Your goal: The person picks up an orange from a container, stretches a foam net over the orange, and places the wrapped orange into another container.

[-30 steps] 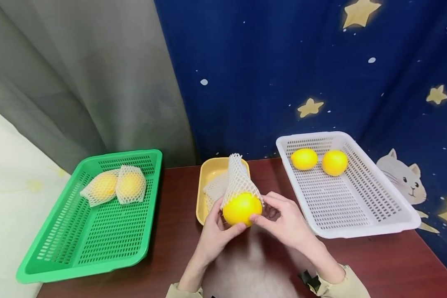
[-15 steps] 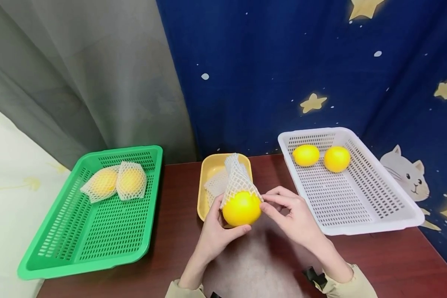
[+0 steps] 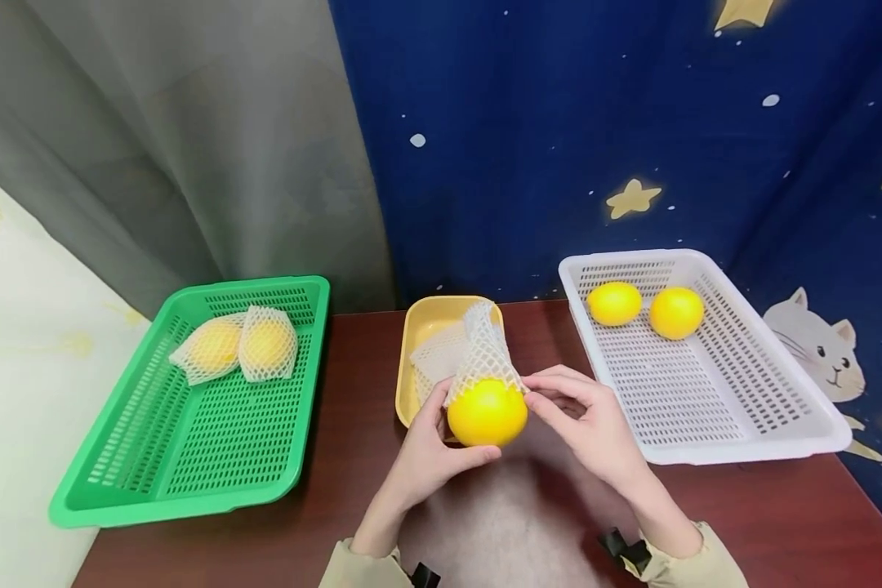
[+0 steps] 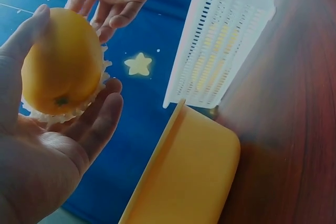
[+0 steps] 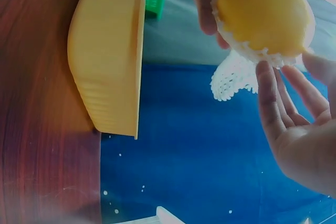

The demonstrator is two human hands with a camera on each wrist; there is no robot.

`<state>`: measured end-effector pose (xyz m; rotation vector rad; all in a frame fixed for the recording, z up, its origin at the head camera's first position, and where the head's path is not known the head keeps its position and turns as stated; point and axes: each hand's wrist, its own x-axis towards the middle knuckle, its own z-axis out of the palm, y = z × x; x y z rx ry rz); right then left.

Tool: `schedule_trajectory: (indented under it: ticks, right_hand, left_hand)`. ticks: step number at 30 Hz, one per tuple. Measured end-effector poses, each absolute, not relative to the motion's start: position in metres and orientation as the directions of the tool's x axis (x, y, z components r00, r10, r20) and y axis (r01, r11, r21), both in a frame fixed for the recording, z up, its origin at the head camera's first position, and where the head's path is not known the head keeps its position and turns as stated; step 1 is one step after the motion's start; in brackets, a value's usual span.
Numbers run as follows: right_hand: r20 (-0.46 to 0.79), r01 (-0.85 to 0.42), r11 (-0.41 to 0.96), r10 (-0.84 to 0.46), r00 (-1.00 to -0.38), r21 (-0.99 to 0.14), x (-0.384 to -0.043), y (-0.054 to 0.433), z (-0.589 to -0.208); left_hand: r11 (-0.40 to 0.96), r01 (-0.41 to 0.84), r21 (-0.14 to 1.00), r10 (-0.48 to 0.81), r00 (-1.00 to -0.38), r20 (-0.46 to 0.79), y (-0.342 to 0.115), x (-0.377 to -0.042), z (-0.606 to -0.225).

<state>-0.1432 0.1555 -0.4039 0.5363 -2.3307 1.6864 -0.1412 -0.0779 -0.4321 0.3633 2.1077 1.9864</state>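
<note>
A large yellow lemon is held above the table, its far part inside a white foam fruit net. Its near side is bare, and the net's narrow end stands up beyond it. My left hand grips the lemon and net from the left, thumb below and fingers behind. At the net's right edge, my right hand pinches the rim between thumb and fingers. In the left wrist view the lemon shows its small stem mark. The right wrist view shows the net hanging past the lemon.
Behind the hands stands a small yellow tray with more foam nets. A green basket at left holds two netted lemons. The white basket at right holds two bare lemons. Curtains hang behind the table.
My right thumb has come off the lemon's front and moved to the net's right edge. The left hand keeps its grip. The head view has shifted slightly.
</note>
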Motion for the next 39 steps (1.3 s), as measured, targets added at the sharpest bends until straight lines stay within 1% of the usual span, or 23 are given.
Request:
schedule_trajectory:
  ticks: [2,5,8,12,17,21,24,27,30,32,36,39]
  right_hand:
    - [0.449,-0.466,0.289,-0.126,-0.884,-0.836,-0.142,0.154,-0.405]
    - [0.563,-0.557,0.331,-0.086,-0.822,-0.762,-0.142,0.15,-0.407]
    - [0.633,-0.615,0.365,-0.086,-0.77,-0.699,-0.142,0.146,-0.408]
    - [0.691,-0.675,0.386,-0.12,-0.712,-0.629,-0.143,0.143,-0.411]
    - [0.794,-0.781,0.392,-0.176,-0.582,-0.485,-0.145,0.139,-0.414]
    - [0.843,-0.836,0.393,-0.221,-0.49,-0.383,-0.147,0.136,-0.415]
    - [0.847,-0.85,0.42,-0.277,-0.453,-0.318,-0.147,0.134,-0.416]
    - [0.825,-0.842,0.47,-0.342,-0.45,-0.264,-0.146,0.132,-0.419]
    - [0.794,-0.829,0.499,-0.381,-0.473,-0.254,-0.146,0.131,-0.42]
    - [0.78,-0.814,0.505,-0.37,-0.504,-0.287,-0.145,0.131,-0.42]
    - [0.77,-0.785,0.456,-0.281,-0.573,-0.418,-0.143,0.133,-0.419]
    - [0.771,-0.786,0.404,-0.249,-0.586,-0.467,-0.142,0.134,-0.417]
  left_hand:
    - [0.052,0.033,0.998,0.337,-0.941,0.013,-0.076,-0.141,-0.432]
    - [0.046,0.035,0.998,0.332,-0.943,0.018,-0.074,-0.14,-0.432]
    - [0.046,0.037,0.998,0.297,-0.954,0.022,-0.071,-0.139,-0.432]
    - [0.039,0.057,0.998,0.218,-0.975,0.047,-0.069,-0.14,-0.433]
    - [0.014,0.089,0.996,0.132,-0.987,0.086,-0.068,-0.141,-0.433]
    - [-0.041,0.093,0.995,0.077,-0.992,0.096,-0.067,-0.141,-0.431]
    - [-0.108,0.075,0.991,0.048,-0.996,0.08,-0.066,-0.141,-0.43]
    - [-0.171,0.04,0.984,0.041,-0.998,0.048,-0.064,-0.142,-0.429]
    - [-0.213,-0.002,0.977,0.063,-0.998,0.012,-0.062,-0.143,-0.428]
    - [-0.229,-0.019,0.973,0.122,-0.992,0.009,-0.062,-0.142,-0.429]
    - [-0.189,-0.054,0.98,0.214,-0.977,-0.013,-0.066,-0.142,-0.429]
    - [-0.168,-0.073,0.983,0.212,-0.977,-0.036,-0.068,-0.142,-0.428]
